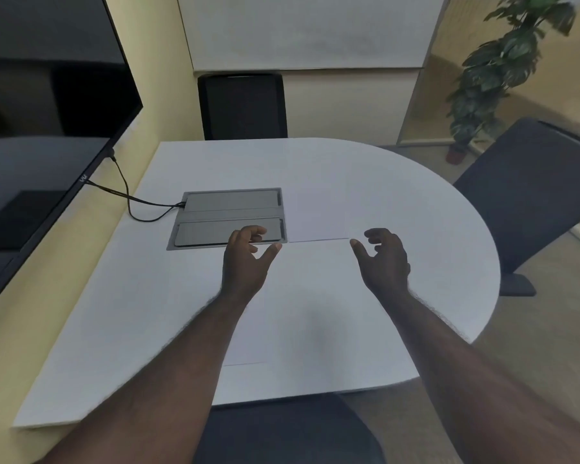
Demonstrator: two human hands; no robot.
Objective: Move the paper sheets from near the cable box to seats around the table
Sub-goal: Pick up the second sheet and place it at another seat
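A white paper sheet [317, 219] lies flat on the white table [416, 202], right beside the grey cable box [230, 217]; its near edge shows as a thin line. A second sheet [308, 316] appears to lie between my forearms by the near seat, with a faint edge toward me. My left hand [248, 259] hovers at the box's near right corner, fingers loosely curled, holding nothing. My right hand [384, 257] hovers just right of the first sheet's near corner, also loosely curled and holding nothing.
A dark chair [243, 107] stands at the far side, another chair [529, 195] at the right, and a seat [282, 430] right below me. A black screen [47, 112] hangs on the left wall, with a cable [128, 199] running to the box. A potted plant [503, 68] stands at the back right.
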